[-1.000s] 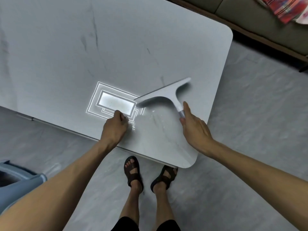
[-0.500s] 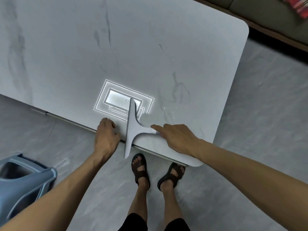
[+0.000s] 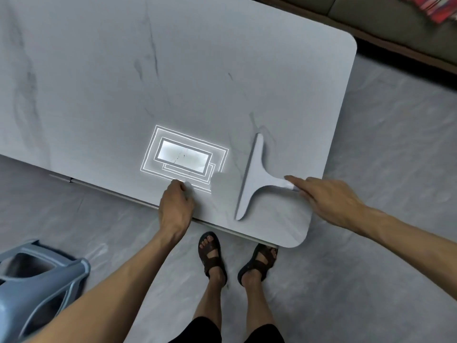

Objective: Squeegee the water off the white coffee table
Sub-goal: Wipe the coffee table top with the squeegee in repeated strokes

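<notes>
Head view showed a blue stool (image 3: 37, 283) on the floor at near left. On the table (image 3: 173, 70), the left hand (image 3: 175, 206) rested in a clenched fist at the near edge, holding nothing visible, just near of a bright rectangular glare (image 3: 184, 157). Right of it the squeegee (image 3: 254, 179) lay on the tabletop by the near right corner, blade running near to far, handle pointing right. The right hand (image 3: 331, 199) grasped the handle's end, forefinger stretched along it.
</notes>
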A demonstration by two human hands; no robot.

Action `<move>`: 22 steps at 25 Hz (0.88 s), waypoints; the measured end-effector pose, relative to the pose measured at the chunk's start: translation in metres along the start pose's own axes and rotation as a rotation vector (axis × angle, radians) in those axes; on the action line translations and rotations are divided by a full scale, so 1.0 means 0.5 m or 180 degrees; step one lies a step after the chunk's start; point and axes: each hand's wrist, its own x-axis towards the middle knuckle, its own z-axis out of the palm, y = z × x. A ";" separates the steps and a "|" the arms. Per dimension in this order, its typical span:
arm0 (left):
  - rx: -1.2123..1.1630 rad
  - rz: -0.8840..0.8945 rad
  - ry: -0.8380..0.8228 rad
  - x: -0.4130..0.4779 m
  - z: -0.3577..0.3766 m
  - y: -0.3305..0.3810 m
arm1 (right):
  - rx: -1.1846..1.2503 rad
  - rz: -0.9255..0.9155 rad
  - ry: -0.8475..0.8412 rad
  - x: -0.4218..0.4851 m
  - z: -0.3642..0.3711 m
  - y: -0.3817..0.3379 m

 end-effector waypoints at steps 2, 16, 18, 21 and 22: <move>-0.0183 -0.0190 0.0257 0.013 -0.034 -0.026 | 0.0155 -0.0449 -0.0108 0.053 0.010 -0.085; -0.0024 -0.0094 -0.0290 0.026 -0.056 -0.101 | -0.0004 -0.0783 -0.0104 0.218 0.053 -0.251; 0.0057 0.0204 -0.0409 0.003 -0.021 -0.066 | 0.0112 -0.0575 -0.0093 0.166 0.062 -0.170; 0.0534 0.0805 -0.0485 -0.030 0.042 -0.011 | 0.0194 -0.0224 -0.0103 0.085 0.072 -0.048; 0.0665 0.0898 -0.0501 -0.041 0.061 0.011 | 0.0211 -0.0136 -0.0063 0.058 0.073 -0.010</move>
